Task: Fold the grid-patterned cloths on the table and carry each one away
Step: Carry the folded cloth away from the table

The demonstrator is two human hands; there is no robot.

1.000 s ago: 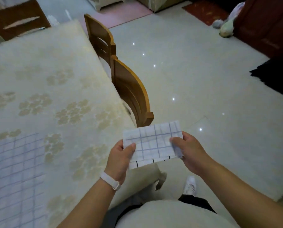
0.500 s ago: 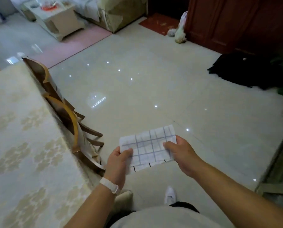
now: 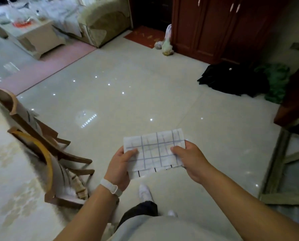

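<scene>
A folded white cloth with a blue grid pattern (image 3: 154,151) is held flat in front of me, over the floor. My left hand (image 3: 121,165) grips its left edge, thumb on top. Its right edge is gripped by my right hand (image 3: 191,158), thumb lying on the upper face. The table (image 3: 9,185) with its pale floral cover shows only at the left edge of the view, and no other cloth is visible on it.
Two wooden chairs (image 3: 46,153) stand against the table at my left. A black heap (image 3: 232,79) and green fabric (image 3: 275,80) lie on the floor by a dark red cabinet (image 3: 214,26). A sofa (image 3: 101,20) and low white table (image 3: 35,35) are far back.
I have turned right and away from the table: it slid out to the left with the other grid cloth, and open floor came into view. Both hands kept their hold on the folded cloth.
</scene>
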